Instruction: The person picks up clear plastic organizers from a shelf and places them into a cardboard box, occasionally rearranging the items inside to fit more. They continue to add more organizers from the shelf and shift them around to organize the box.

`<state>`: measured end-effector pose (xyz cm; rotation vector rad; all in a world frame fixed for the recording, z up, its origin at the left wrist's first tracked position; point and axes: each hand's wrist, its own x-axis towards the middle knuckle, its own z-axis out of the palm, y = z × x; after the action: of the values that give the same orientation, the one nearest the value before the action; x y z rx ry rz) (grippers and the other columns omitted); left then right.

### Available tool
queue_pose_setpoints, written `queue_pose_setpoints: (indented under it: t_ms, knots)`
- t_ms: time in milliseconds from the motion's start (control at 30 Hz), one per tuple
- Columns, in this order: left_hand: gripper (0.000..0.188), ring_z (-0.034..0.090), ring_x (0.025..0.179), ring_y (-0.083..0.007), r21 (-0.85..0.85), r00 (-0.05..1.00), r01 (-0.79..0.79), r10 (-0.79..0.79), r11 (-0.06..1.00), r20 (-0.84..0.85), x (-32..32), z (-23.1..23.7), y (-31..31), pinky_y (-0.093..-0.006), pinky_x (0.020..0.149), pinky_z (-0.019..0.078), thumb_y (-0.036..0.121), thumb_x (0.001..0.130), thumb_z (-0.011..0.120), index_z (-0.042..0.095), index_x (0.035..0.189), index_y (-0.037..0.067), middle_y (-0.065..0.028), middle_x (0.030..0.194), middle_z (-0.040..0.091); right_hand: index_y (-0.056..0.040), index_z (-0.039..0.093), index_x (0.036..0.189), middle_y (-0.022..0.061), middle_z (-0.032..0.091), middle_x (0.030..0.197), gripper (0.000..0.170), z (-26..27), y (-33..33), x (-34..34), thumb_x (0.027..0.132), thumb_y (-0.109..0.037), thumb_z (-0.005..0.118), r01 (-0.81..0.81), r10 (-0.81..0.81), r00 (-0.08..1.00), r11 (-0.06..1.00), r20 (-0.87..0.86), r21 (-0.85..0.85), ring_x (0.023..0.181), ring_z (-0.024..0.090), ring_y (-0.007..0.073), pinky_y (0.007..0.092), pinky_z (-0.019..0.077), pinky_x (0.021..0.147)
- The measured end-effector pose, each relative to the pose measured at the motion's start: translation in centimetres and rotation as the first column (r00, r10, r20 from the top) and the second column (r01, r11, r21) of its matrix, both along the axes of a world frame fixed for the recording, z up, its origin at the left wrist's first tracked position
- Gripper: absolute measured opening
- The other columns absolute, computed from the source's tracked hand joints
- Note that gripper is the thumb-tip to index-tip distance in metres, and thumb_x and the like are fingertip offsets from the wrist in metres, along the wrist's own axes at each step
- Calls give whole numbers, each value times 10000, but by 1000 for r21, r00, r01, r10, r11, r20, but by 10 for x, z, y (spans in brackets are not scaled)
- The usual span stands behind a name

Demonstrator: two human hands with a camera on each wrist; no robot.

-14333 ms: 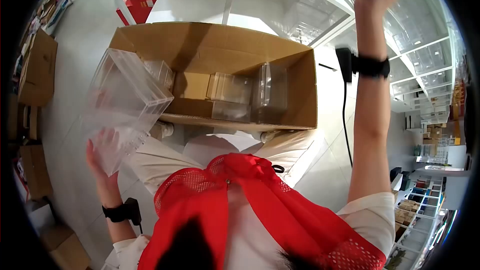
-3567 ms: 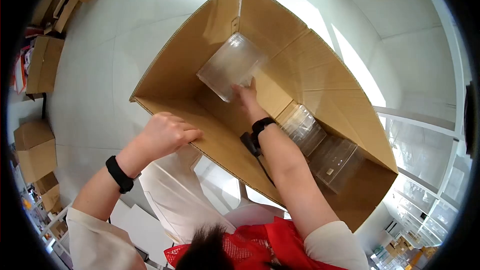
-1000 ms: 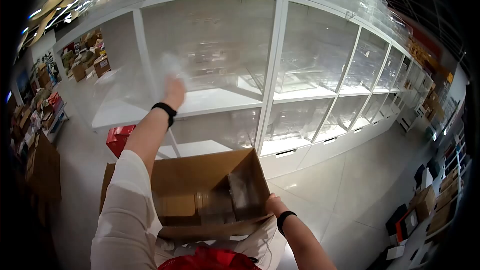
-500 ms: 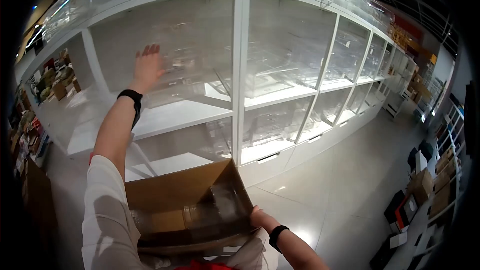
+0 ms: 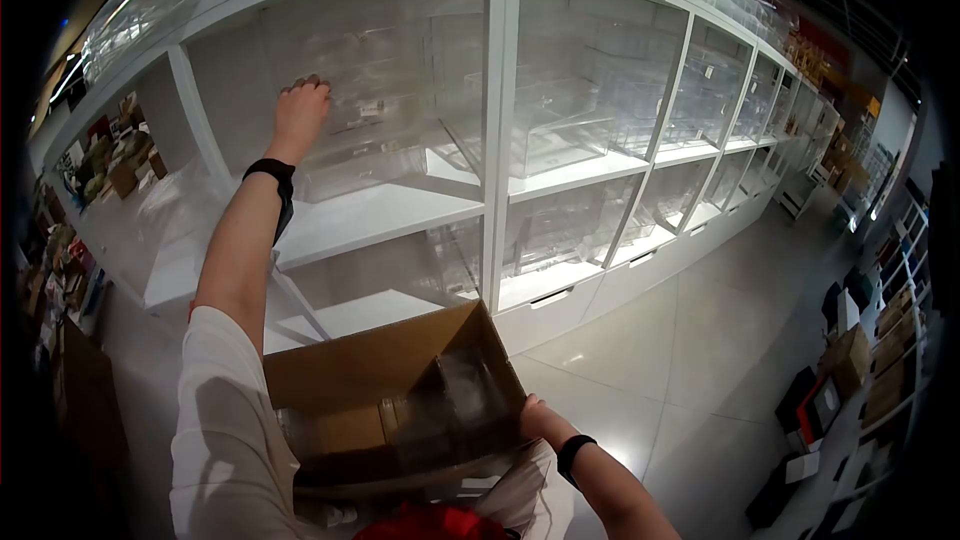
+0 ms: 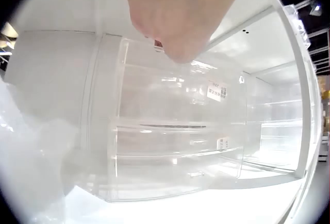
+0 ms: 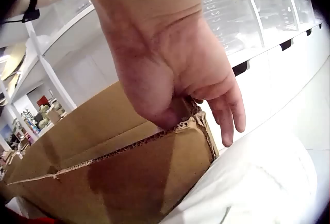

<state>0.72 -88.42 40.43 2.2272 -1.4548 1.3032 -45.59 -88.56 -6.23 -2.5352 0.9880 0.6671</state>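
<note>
My left hand (image 5: 301, 120), fingers bent, is raised to a shelf bay at a stack of clear plastic boxes (image 6: 170, 100) with small white labels. In the left wrist view the back of the hand hides its fingertips at the stack's top, so I cannot tell if they hold a box. My right hand (image 7: 175, 74) grips the near right corner of a cardboard box (image 7: 149, 177), its thumb over the inside and fingers outside. Inside that carton, clear plastic boxes (image 5: 470, 385) stand at the right end, and the brown bottom shows left of them.
White shelving (image 5: 497, 140) runs along the front and away to the right, its bays holding more clear boxes. Its middle shelf board (image 5: 370, 225) lies below my left hand. Goods and cartons (image 5: 845, 365) line the right side. Tiled floor (image 5: 640, 370) stretches between.
Seconds ago my right hand lowered a clear box into the carton while the left held its rim. Since then the left has risen to the shelf stack, its spread fingers now bent; the right grips the carton.
</note>
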Motion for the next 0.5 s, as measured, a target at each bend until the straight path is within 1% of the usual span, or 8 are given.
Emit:
queue_pose_setpoints:
  t_ms: [33, 100, 200, 267, 333, 400, 500]
  knots:
    - [230, 551, 941, -255, -67, 997, 44, -39, 997, 72, 2, -4, 1, -406, 842, 415, 170, 763, 622, 566, 972, 94, -58, 956, 581, 142, 325, 1102, 314, 472, 1074, 444, -17, -3, -4, 793, -140, 471, 35, -35, 999, 999, 4, 17, 942, 548, 443, 440, 456, 835]
    - [263, 551, 944, -262, -187, 968, 146, -102, 971, 227, 8, -16, 2, -420, 847, 415, 165, 755, 628, 546, 993, 90, -60, 964, 577, 110, 306, 1124, 311, 471, 1102, 452, -13, -3, -1, 792, -145, 476, 104, -105, 994, 993, 15, 55, 984, 538, 448, 452, 450, 841]
    - [371, 540, 966, -254, -67, 999, 12, -14, 998, -35, 6, -22, 1, -422, 822, 420, 168, 728, 656, 503, 1059, 104, -58, 982, 566, 61, 283, 1160, 310, 462, 1135, 469, 7, -1, -1, 788, -139, 487, 156, -166, 984, 980, 71, 125, 1026, 519, 457, 467, 440, 855]
    - [428, 538, 971, -241, -77, 999, 32, -31, 997, 25, 1, -26, 6, -415, 799, 420, 169, 716, 670, 477, 1095, 115, -56, 998, 564, 47, 285, 1161, 314, 460, 1133, 463, -25, -8, -1, 786, -132, 490, 157, -164, 985, 982, 59, 103, 1026, 517, 460, 476, 435, 860]
    - [474, 536, 967, -225, -85, 995, 26, -18, 996, 97, 1, -29, 9, -400, 779, 419, 175, 703, 683, 468, 1123, 126, -45, 1011, 560, 41, 285, 1160, 316, 458, 1136, 458, -39, -10, -1, 787, -129, 489, 166, -171, 984, 982, 47, 93, 1030, 514, 462, 482, 430, 867]
    - [507, 534, 954, -207, -97, 983, -5, 22, 995, 181, -1, -31, 11, -377, 762, 416, 185, 689, 694, 476, 1144, 140, -27, 1019, 554, 43, 282, 1159, 315, 455, 1144, 456, -39, -10, -1, 791, -131, 485, 183, -187, 982, 979, 36, 93, 1038, 509, 462, 484, 426, 874]
    - [582, 513, 949, -185, -122, 970, -25, 54, 992, 236, -18, -30, 19, -350, 773, 404, 179, 675, 701, 468, 1209, 154, 2, 1034, 540, 27, 296, 1153, 318, 440, 1170, 432, -27, -8, -2, 799, -134, 483, 124, -125, 992, 989, 5, 86, 1047, 507, 454, 480, 422, 883]
